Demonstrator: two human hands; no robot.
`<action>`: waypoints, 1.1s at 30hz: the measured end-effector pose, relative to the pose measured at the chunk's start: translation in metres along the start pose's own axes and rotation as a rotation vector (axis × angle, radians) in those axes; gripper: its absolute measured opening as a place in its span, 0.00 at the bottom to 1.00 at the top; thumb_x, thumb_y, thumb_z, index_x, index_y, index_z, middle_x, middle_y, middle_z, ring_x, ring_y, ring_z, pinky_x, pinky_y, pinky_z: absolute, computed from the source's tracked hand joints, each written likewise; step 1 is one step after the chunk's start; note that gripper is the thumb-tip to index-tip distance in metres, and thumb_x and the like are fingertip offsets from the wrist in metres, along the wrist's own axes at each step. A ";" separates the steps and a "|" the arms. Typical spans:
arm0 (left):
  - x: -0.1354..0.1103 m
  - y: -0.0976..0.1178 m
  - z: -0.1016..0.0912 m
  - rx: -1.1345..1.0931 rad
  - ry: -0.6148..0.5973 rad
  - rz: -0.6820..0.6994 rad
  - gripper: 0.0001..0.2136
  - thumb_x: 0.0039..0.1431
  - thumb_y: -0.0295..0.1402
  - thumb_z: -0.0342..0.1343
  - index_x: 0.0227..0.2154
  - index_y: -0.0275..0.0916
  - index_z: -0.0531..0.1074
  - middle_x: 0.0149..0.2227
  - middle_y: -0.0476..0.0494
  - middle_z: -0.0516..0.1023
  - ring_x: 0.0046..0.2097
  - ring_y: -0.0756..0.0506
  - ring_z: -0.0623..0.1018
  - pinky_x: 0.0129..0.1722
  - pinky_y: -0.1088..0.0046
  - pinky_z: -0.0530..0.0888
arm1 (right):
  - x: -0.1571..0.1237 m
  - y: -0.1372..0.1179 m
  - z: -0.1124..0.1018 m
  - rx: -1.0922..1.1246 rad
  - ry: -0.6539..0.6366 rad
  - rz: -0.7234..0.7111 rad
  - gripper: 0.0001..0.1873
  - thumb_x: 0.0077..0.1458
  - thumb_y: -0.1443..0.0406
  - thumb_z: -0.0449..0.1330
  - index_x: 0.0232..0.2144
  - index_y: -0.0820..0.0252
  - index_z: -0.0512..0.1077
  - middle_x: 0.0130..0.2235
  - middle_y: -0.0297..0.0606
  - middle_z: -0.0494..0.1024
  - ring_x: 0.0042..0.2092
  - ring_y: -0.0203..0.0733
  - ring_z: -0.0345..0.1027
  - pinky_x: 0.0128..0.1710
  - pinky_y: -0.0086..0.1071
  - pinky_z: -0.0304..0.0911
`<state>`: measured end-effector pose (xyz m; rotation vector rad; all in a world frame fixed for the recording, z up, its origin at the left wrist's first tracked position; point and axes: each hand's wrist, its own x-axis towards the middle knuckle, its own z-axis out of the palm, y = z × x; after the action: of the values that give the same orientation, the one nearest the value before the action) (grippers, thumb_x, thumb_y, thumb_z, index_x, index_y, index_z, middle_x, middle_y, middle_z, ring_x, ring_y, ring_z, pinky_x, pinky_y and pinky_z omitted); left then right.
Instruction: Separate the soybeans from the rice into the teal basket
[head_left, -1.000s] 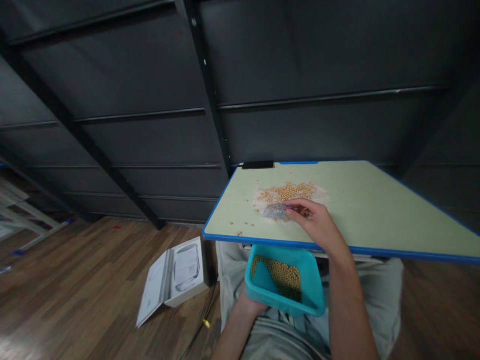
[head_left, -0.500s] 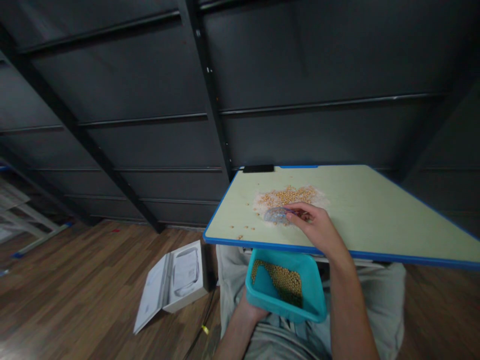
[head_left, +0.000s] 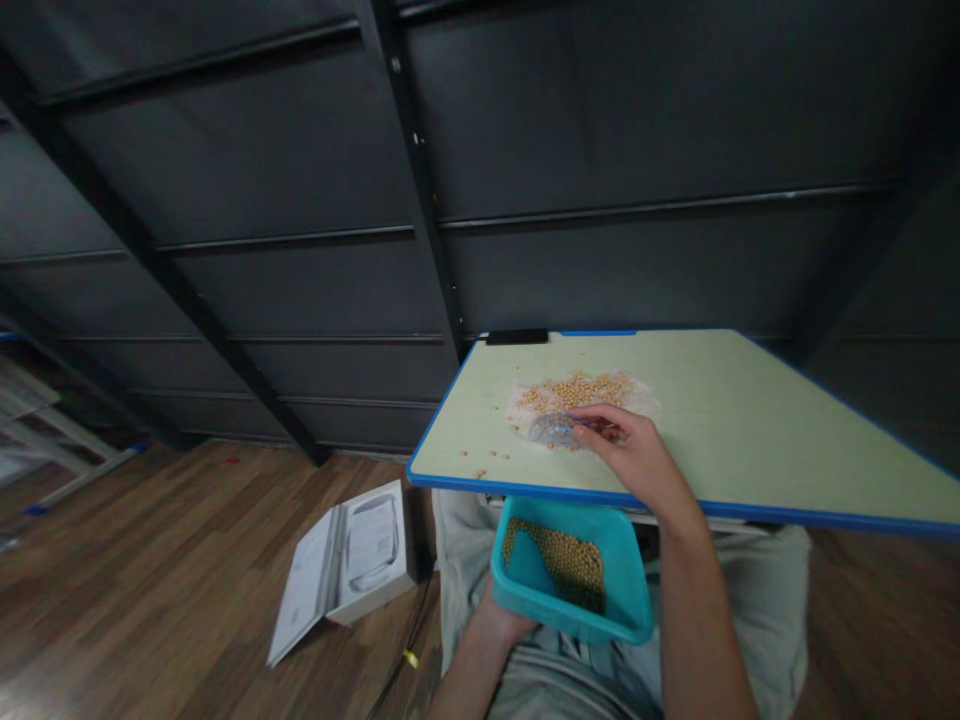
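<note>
My right hand (head_left: 616, 432) is closed around a see-through, rounded thing (head_left: 553, 430) that shows purple and dark red near my fingers; its exact kind is unclear. It rests low over the near side of a spread of yellow soybean-like beans (head_left: 581, 388) mixed with pale grains on the table. Below the table edge, my left hand (head_left: 504, 612) holds a teal plastic bin (head_left: 625, 575) over my lap. Its fingers are mostly hidden beneath the bin. More of the round beans (head_left: 571, 560) lie inside, on one side of the tilted bin.
The pale folding table (head_left: 765, 420) has a blue rim. A few stray beans (head_left: 493, 455) lie near its left front. A black flat object (head_left: 517, 337) sits at the back edge. On the wooden floor stand an open white box (head_left: 373, 550) and a cable (head_left: 401, 655). Dark panels rise behind.
</note>
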<state>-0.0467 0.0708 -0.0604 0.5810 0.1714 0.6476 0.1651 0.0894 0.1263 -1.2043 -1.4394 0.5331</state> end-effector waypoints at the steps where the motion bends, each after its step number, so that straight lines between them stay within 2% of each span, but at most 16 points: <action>1: 0.000 -0.001 -0.001 -0.002 0.011 0.000 0.22 0.67 0.44 0.45 0.43 0.52 0.86 0.52 0.46 0.89 0.68 0.39 0.74 0.73 0.49 0.62 | 0.000 0.000 0.000 0.000 0.001 0.000 0.09 0.59 0.62 0.66 0.42 0.53 0.84 0.42 0.40 0.87 0.40 0.47 0.78 0.41 0.41 0.70; 4: 0.003 -0.003 -0.004 -0.006 0.039 0.000 0.22 0.66 0.45 0.45 0.43 0.49 0.86 0.50 0.44 0.89 0.66 0.35 0.77 0.70 0.46 0.66 | 0.000 0.001 0.000 0.001 -0.003 0.002 0.09 0.59 0.62 0.66 0.42 0.53 0.84 0.42 0.40 0.87 0.39 0.47 0.78 0.40 0.41 0.70; 9: 0.006 -0.002 -0.003 0.043 0.101 -0.023 0.26 0.65 0.44 0.38 0.37 0.45 0.84 0.42 0.43 0.90 0.60 0.34 0.79 0.64 0.45 0.70 | 0.001 0.003 -0.001 0.001 -0.015 0.007 0.09 0.59 0.62 0.66 0.42 0.53 0.84 0.42 0.39 0.87 0.39 0.47 0.77 0.40 0.41 0.69; 14: 0.006 0.002 0.006 0.161 0.085 -0.033 0.22 0.62 0.40 0.40 0.30 0.46 0.82 0.39 0.44 0.89 0.60 0.36 0.79 0.64 0.46 0.68 | 0.001 0.005 -0.001 0.010 -0.018 0.012 0.10 0.59 0.62 0.67 0.42 0.53 0.84 0.43 0.40 0.87 0.41 0.48 0.78 0.43 0.42 0.71; 18: 0.005 0.003 0.008 0.145 0.080 -0.037 0.21 0.62 0.38 0.41 0.27 0.47 0.81 0.37 0.45 0.89 0.60 0.37 0.78 0.65 0.46 0.67 | 0.001 0.006 0.000 0.063 -0.045 0.033 0.09 0.59 0.62 0.67 0.43 0.53 0.84 0.44 0.40 0.87 0.42 0.48 0.79 0.45 0.42 0.72; 22: 0.004 0.002 0.004 0.056 0.065 -0.031 0.24 0.64 0.42 0.40 0.27 0.44 0.81 0.39 0.42 0.89 0.60 0.34 0.78 0.65 0.46 0.68 | 0.001 0.005 0.001 0.082 -0.050 0.047 0.09 0.59 0.62 0.67 0.42 0.54 0.84 0.43 0.40 0.87 0.41 0.47 0.80 0.44 0.42 0.73; 28: 0.006 -0.003 -0.002 -0.003 0.182 -0.054 0.22 0.62 0.44 0.44 0.28 0.43 0.83 0.37 0.41 0.89 0.58 0.34 0.80 0.62 0.43 0.72 | 0.002 0.007 0.000 0.063 -0.001 0.024 0.10 0.60 0.62 0.67 0.43 0.55 0.84 0.44 0.41 0.87 0.41 0.47 0.80 0.43 0.42 0.73; 33: 0.005 -0.001 0.003 -0.017 0.124 -0.030 0.19 0.62 0.47 0.51 0.32 0.46 0.86 0.43 0.41 0.90 0.62 0.35 0.79 0.68 0.46 0.69 | 0.002 0.008 0.000 0.084 -0.028 0.043 0.10 0.58 0.62 0.68 0.43 0.55 0.84 0.42 0.40 0.87 0.40 0.46 0.79 0.43 0.41 0.72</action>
<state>-0.0414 0.0714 -0.0587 0.5216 0.2903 0.6563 0.1685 0.0941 0.1201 -1.1675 -1.4035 0.6356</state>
